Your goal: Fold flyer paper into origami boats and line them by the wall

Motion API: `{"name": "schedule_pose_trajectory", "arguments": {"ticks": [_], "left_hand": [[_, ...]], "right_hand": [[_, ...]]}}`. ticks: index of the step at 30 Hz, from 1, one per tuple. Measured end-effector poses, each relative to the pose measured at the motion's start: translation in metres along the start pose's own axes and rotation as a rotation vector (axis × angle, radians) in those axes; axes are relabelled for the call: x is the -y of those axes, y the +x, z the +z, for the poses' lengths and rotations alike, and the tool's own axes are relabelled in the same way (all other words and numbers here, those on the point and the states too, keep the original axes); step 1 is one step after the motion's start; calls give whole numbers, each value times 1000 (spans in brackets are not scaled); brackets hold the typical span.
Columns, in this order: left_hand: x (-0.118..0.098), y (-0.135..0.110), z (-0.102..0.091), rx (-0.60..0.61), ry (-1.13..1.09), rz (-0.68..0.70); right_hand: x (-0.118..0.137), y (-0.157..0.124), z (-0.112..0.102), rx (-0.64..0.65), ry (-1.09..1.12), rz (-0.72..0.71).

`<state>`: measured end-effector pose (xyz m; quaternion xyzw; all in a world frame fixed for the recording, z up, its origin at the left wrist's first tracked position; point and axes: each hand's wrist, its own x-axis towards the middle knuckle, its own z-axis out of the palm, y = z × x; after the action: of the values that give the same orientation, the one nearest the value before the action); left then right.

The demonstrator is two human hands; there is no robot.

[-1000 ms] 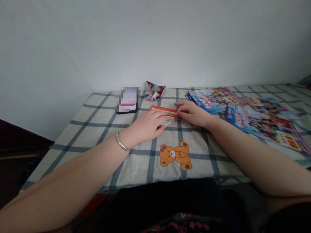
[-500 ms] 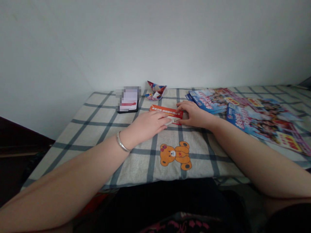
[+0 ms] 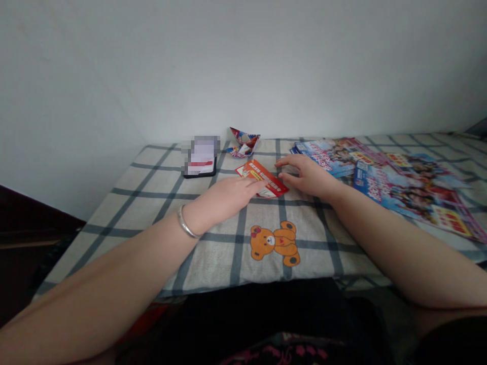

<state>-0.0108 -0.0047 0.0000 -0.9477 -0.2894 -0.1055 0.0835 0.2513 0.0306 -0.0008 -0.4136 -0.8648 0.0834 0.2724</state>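
A red and orange folded paper [image 3: 271, 181] with white lettering and white edges lies at an angle on the checked cloth. My left hand [image 3: 232, 197], with a silver bangle at the wrist, has its fingers together over the paper's lower left side, holding it; the thumb is hidden. Just past the paper's right end, my right hand [image 3: 302, 175] has its thumb and fingers apart with nothing between them. Behind the paper stands a folded paper figure [image 3: 245, 143] with pointed corners, printed in red, blue and white.
A phone [image 3: 200, 158] with a blurred screen stands at the back left. Several printed leaflets [image 3: 403, 190] in blue, pink and yellow lie on the right. The checked tablecloth [image 3: 213, 243] bears a printed bear [image 3: 276, 243] near its front edge. A pale wall rises behind.
The folded paper has turned clockwise, its right end now nearer me. My right hand has let go of it, and its fingers have spread. My left hand has shifted slightly left.
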Motion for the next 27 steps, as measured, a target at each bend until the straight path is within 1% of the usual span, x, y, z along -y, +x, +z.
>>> {"name": "schedule_pose_trajectory", "arguments": {"ticks": [2, 5, 9, 13, 15, 20, 23, 25, 27], "left_hand": [[3, -1, 1, -39, -21, 39], [12, 0, 6, -76, -116, 72], [23, 2, 13, -110, -240, 68], [27, 3, 15, -133, -303, 13], [26, 3, 14, -132, -320, 0], [17, 3, 9, -152, -356, 1], [13, 4, 4, -152, -374, 10], [11, 3, 1, -140, -372, 8], [8, 3, -2, -104, -316, 16]], "right_hand": [[-1, 0, 0, -8, -8, 7], [-1, 0, -1, 9, -18, -24], [-1, 1, -1, 56, -17, -107], [1, -1, 1, 83, -16, -157], [0, -2, 3, 91, -29, -145], [-4, -5, 5, 77, -123, -17], [-7, -4, 5, 99, -136, 14], [-8, -4, 5, 117, -131, 25], [-9, -3, 5, 125, -126, 35]]}}
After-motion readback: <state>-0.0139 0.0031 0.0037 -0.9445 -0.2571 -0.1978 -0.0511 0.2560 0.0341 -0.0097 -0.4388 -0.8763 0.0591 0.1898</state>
